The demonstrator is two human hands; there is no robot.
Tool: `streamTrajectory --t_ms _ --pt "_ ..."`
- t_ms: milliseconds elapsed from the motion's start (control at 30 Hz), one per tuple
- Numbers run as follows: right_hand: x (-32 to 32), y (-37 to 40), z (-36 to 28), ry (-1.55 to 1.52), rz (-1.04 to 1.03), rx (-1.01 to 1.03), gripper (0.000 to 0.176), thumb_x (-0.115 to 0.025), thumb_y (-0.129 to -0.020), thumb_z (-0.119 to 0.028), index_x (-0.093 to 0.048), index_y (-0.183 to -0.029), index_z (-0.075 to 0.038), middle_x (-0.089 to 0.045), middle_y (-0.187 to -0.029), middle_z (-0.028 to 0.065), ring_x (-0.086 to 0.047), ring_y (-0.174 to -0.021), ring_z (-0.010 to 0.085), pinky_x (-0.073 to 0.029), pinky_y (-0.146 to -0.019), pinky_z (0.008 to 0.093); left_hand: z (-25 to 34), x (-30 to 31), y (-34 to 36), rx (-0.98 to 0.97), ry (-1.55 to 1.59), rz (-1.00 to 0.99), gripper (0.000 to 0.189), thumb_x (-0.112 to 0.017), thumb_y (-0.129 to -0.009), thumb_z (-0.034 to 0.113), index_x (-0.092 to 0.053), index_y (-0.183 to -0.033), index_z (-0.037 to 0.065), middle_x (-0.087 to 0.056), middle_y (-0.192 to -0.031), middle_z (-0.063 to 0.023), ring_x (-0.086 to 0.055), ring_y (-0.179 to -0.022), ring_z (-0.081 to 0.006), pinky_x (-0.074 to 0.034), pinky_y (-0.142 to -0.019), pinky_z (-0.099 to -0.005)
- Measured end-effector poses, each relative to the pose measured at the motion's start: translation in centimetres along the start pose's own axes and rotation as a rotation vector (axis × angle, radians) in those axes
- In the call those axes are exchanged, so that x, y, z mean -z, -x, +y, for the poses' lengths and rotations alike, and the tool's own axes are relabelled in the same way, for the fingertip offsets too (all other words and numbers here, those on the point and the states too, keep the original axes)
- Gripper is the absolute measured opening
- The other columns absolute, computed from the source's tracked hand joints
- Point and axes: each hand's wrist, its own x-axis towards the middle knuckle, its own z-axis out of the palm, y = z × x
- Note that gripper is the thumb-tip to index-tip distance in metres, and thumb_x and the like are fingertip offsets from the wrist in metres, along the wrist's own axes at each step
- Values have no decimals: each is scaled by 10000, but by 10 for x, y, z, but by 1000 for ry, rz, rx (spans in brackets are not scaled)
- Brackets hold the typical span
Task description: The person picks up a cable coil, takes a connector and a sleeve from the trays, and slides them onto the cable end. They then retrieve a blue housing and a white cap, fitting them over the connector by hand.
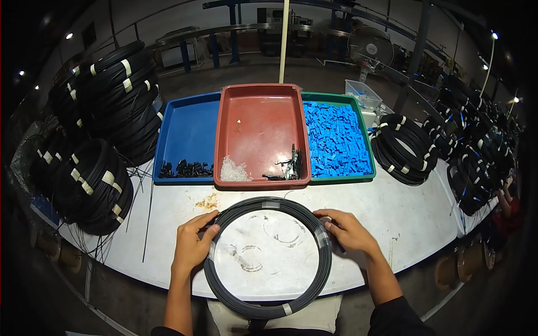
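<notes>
A coil of black cable (268, 312), bound with pale tape in several places, lies on the white table (403, 210) and reaches over its near edge. My left hand (193, 239) is closed on the coil's left side, thumb on top. On the coil's right side, my right hand (348, 231) grips it with the fingers bent around the outer rim. Just beyond the coil stands a red tray (260, 120) with small clear pieces and black parts at its near end.
A blue tray (190, 126) with black parts stands left of the red one, a green tray (365, 140) of blue pieces right. Stacked cable coils (115, 106) rise at the left; more coils (404, 148) lie at the right. Behind them is a clear plastic box (361, 95).
</notes>
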Motion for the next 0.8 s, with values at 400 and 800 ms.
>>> streamTrajectory --t_ms 400,800 --pt "-103 64 -24 163 500 -64 933 -805 -811 -259 -321 -1509 127 -402 -1527 329 -434 -1384 439 -315 -1184 453 -11 -41 17 -44 510 272 759 -739 -762 77 -486 -1460 -82 -520 -1458 -231 -513 -1351 -309 -353 -1161 -371" --pt "-97 67 -23 10 513 -49 835 -671 -787 -39 -334 -1549 23 -324 -1609 274 -333 -1493 413 -281 -1221 410 3 -36 19 -45 557 193 915 -772 -637 56 -441 -1471 -120 -527 -1426 -211 -537 -1302 -280 -371 -1139 -361"
